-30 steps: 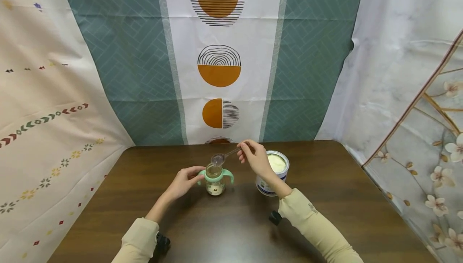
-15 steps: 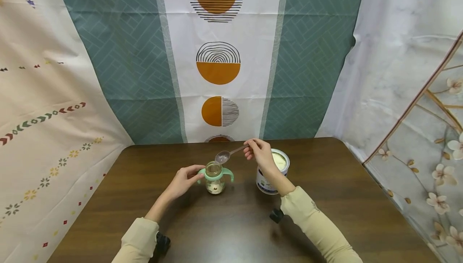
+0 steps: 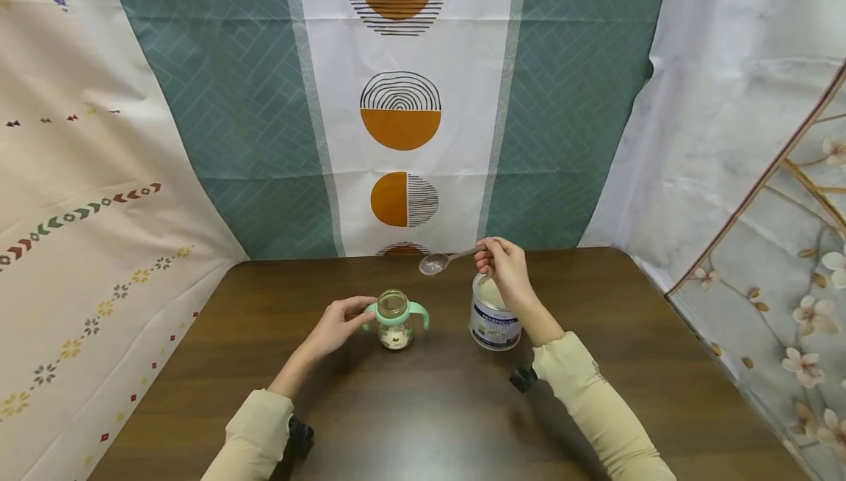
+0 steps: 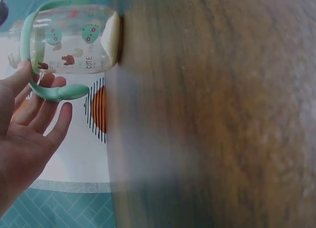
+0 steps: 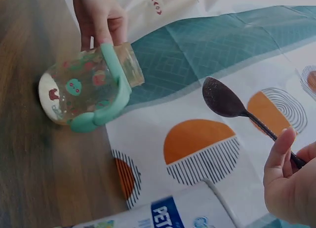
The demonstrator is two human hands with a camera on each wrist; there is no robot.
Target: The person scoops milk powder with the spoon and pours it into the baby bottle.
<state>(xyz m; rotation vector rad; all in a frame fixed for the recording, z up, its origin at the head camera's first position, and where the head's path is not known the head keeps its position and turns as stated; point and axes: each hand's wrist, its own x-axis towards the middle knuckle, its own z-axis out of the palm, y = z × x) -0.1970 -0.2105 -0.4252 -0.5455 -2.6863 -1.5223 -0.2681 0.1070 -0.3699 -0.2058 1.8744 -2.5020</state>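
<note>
A clear baby bottle (image 3: 396,335) with mint-green handles stands uncapped on the table, pale powder at its bottom. My left hand (image 3: 338,325) grips its left handle between thumb and fingers. In the left wrist view, the powder (image 4: 111,39) forms a sloped layer against the base. My right hand (image 3: 507,269) pinches the end of a spoon (image 3: 434,264), raised right of the bottle mouth. The spoon's bowl shows only a few specks. Below the right hand is a white and blue can (image 3: 495,327) of pale powder, its opening partly covered by the hand.
The dark wooden table (image 3: 410,415) ends at a patterned cloth backdrop (image 3: 562,99). Cloths also hang at the left and right sides. A small black device (image 3: 300,438) sits at the left wrist, another black device (image 3: 523,379) at the right wrist.
My right hand has carried the spoon from above the bottle mouth to the right and up, toward the can. My left hand stays on the bottle handle.
</note>
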